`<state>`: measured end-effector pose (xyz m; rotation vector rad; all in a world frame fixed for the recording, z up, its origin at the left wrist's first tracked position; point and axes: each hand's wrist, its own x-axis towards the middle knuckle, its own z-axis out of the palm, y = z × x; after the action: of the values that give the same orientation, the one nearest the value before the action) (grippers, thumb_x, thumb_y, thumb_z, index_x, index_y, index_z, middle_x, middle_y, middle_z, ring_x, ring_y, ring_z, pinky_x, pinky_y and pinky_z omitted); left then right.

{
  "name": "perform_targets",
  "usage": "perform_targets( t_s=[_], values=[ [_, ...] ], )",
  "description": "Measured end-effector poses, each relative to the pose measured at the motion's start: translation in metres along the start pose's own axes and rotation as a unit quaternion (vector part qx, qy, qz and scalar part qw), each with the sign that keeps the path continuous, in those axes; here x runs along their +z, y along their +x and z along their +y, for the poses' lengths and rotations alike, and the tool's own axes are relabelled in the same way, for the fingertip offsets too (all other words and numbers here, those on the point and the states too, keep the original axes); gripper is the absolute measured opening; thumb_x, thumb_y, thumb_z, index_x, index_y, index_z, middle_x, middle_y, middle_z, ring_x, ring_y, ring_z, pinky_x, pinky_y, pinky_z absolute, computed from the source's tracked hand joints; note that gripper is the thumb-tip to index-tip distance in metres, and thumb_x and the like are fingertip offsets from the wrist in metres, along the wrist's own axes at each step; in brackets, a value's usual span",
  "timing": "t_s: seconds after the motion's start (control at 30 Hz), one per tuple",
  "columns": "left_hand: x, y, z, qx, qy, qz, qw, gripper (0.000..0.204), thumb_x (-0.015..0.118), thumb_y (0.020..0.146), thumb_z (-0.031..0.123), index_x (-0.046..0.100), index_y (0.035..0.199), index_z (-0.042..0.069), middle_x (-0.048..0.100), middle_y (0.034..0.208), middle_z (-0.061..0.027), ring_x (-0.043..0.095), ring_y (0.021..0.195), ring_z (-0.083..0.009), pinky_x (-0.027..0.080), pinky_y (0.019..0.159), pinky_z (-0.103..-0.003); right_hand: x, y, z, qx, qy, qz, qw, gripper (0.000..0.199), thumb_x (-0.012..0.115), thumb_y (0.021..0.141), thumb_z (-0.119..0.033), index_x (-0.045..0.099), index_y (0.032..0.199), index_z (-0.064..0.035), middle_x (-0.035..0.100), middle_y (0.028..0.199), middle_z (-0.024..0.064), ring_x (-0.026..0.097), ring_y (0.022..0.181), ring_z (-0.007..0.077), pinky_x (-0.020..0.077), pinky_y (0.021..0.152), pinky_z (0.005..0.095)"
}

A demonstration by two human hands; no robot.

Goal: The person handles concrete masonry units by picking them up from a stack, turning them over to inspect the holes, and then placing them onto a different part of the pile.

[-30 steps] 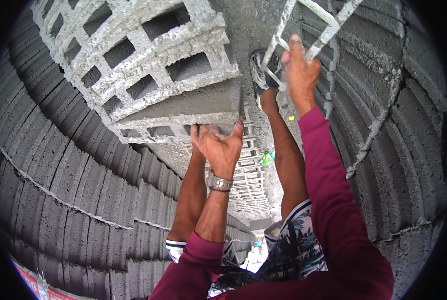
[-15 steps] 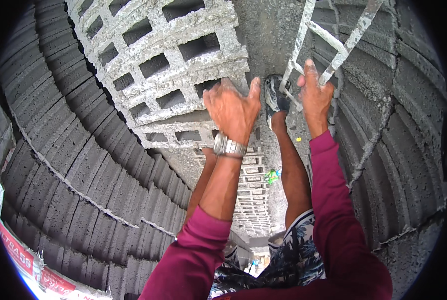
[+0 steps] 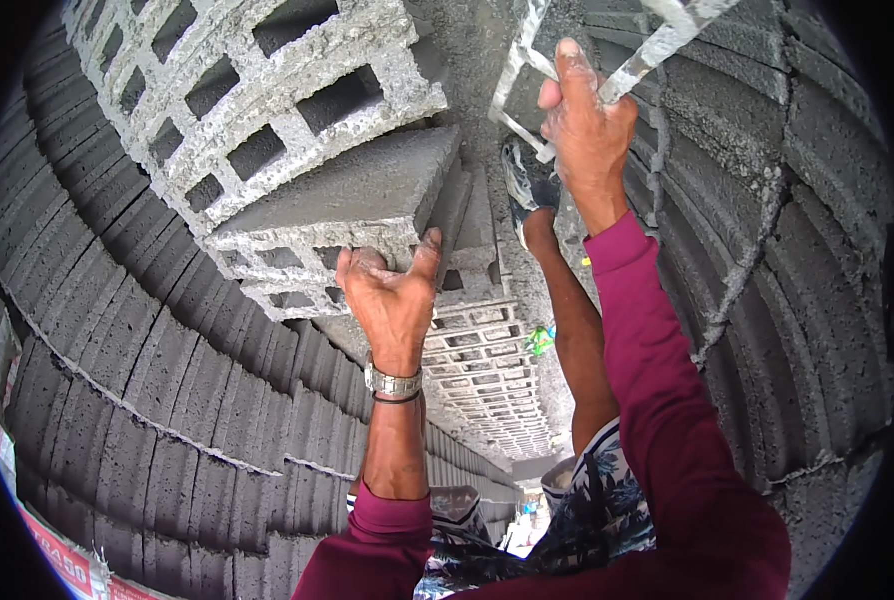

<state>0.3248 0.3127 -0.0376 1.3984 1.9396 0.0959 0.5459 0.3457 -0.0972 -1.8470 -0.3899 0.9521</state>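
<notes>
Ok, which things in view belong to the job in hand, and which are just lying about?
In hand:
- hollow block, at the left hand
- pale frame, at the right hand

Apparently lying about:
- green scrap
- small yellow bit

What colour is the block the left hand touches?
The block is grey, best seen in the head view.

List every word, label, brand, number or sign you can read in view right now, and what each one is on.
Red-and-white packaging, lower left edge: pale lettering and figures on red, which I won't copy out; its smaller print is too blurred to read.
Green scrap on the ground: too small to tell whether it is printed.
Concrete blocks, metal frame, metal wristband: no text visible.
</notes>
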Motion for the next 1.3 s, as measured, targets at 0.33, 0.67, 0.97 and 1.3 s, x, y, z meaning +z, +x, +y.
perform_targets(
  t_s=[0.33,0.67,0.97,1.3],
  values=[
    [0.013,-0.002,-0.005,-0.003,-0.054,-0.028,0.998,0.055,0.087,0.072,0.031,0.042,0.056,0.003,0.037,0.053,-0.0055,0.036,0.056,-0.025,0.036,0.103,-0.046,0.018,-0.006,0.115,0.023,-0.193,-0.034,0.98,0.048,0.059,0.097,-0.044,0.057,0.062,-0.0121,0.052,0.054,-0.002,0.051,0.049,0.0096,0.0413,0.043,0.0288],
    [0.001,-0.001,-0.008,-0.006,-0.017,-0.002,1.0,0.055,0.087,0.072,0.032,0.044,0.056,0.002,0.038,0.054,-0.0077,0.042,0.062,-0.0275,0.037,0.102,-0.049,0.033,-0.005,0.047,0.039,0.002,-0.013,0.999,0.046,0.061,0.097,-0.043,0.058,0.065,-0.0096,0.05,0.055,-0.0029,0.045,0.044,0.007,0.0361,0.043,0.0242],
    [0.046,0.026,0.014,0.124,0.159,-0.026,0.979,0.052,0.079,0.079,0.044,0.065,0.073,-0.006,0.063,0.065,-0.0159,0.063,0.069,-0.0321,0.047,0.095,-0.042,0.013,-0.001,0.01,0.053,-0.061,0.014,0.997,0.049,0.061,0.097,-0.039,0.058,0.06,-0.0064,0.051,0.053,-0.0026,0.045,0.049,0.0078,0.0338,0.048,0.0274],
    [0.034,0.103,0.093,0.133,0.167,0.137,0.967,0.052,0.078,0.075,0.045,0.07,0.088,-0.005,0.068,0.075,-0.0231,0.066,0.079,-0.0377,0.045,0.093,-0.048,-0.008,0.006,-0.013,0.092,-0.075,0.075,0.99,0.051,0.062,0.095,-0.043,0.058,0.061,-0.0046,0.048,0.053,-0.0016,0.045,0.048,0.0088,0.0326,0.047,0.0271]
  ],
)
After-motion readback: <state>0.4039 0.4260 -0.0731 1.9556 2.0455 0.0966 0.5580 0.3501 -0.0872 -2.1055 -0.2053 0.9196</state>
